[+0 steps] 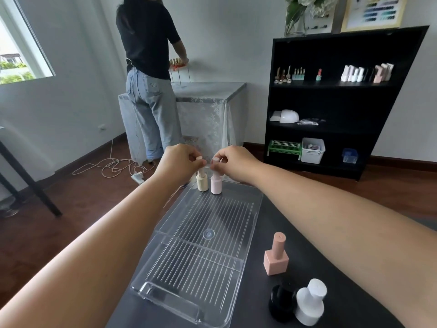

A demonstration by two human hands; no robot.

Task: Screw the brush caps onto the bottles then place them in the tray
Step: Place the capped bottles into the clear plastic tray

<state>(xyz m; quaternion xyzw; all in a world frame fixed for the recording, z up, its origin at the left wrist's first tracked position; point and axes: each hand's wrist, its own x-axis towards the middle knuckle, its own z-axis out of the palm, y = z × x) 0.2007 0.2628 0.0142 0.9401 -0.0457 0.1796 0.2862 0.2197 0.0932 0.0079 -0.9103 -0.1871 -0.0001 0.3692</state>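
Dark tabletop carries the clear tray (256, 209), where the left hand (178, 159) pinches the cream bottle (202, 183) and the right hand (233, 162) the pale pink bottle (216, 184) by their caps at its far end; best let go gently, both upright.

Both bare forearms reach from the lower corners toward frame centre, converging. Left hand (181, 159): fingers curled, fingertips pinched together, knuckles up. Right hand (233, 162): same posture, thumb and forefinger pinched. The hands sit close together, not touching.
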